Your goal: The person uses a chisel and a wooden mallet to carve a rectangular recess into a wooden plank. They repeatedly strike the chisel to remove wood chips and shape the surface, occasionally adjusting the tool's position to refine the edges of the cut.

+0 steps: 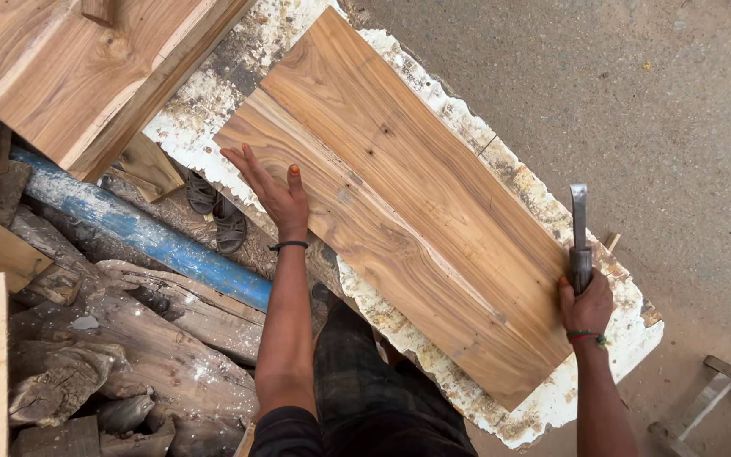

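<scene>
A wide wooden board (399,195), made of two planks joined side by side, lies diagonally on a white, glue-crusted work surface (602,355). My left hand (271,188) rests flat on the board's near left edge, fingers spread. My right hand (585,305) grips the handle of a metal chisel (579,222), its blade pointing away from me, just past the board's right edge. Both wrists carry thin bands.
Rough logs and offcuts (129,338) are piled at the left with a blue pipe (141,233) across them. A pair of sandals (217,211) lies by the pile. Large planks (78,68) sit at top left. A wooden frame (721,398) stands on the bare ground at bottom right.
</scene>
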